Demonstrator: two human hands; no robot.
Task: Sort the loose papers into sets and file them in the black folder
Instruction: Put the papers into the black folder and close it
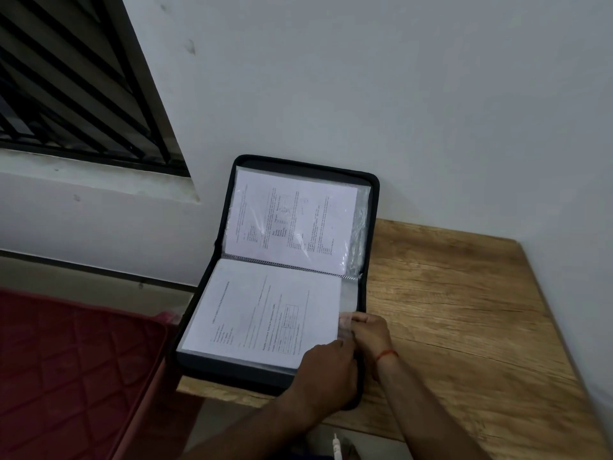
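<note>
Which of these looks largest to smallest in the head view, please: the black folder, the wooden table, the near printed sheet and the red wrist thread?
1. wooden table, cut off by the frame
2. black folder, nearly as large; order unsure
3. near printed sheet
4. red wrist thread

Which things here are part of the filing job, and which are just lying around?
Job: folder, upper paper, lower paper, sleeve, left hand and right hand at its edge.
Lying about: table, red mat, window.
</note>
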